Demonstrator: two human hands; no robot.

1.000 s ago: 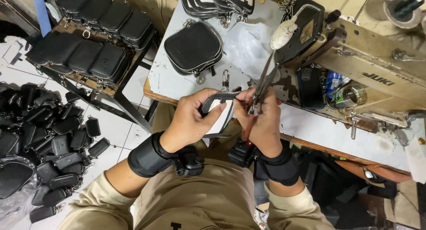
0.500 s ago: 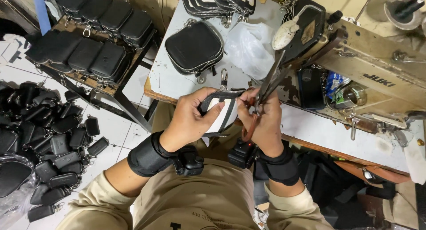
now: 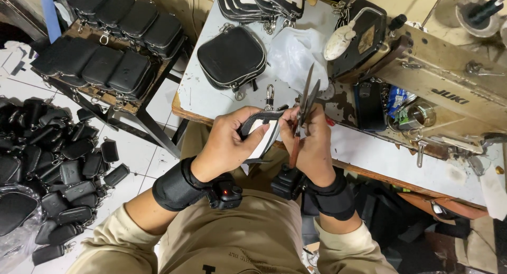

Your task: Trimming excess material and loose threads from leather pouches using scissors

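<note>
Bench (image 3: pixel 211 97), pale top, runs from twelve o'clock toward four; industrial sewing machine (image 3: pixel 449 78) sits on it at two o'clock. Floor at nine o'clock: heap of small black pouches (image 3: pixel 47 163); wooden rack (image 3: pixel 113 97) at eleven carries more rows of them. Finished black zip pouch (image 3: pixel 232 57) lies on the bench at twelve. Centre: left hand (image 3: pixel 227 147) closed around a small unfinished pouch piece (image 3: pixel 261 134), black zip edge up, pale lining showing. Right hand (image 3: pixel 311 147) grips scissors (image 3: pixel 305 107), fingers wrapped on the handles. Change since a second ago: blades, then slanting toward one o'clock, now stand nearer upright, slightly parted, tips well above the piece. Reads as between snips along the zip edge.
</note>
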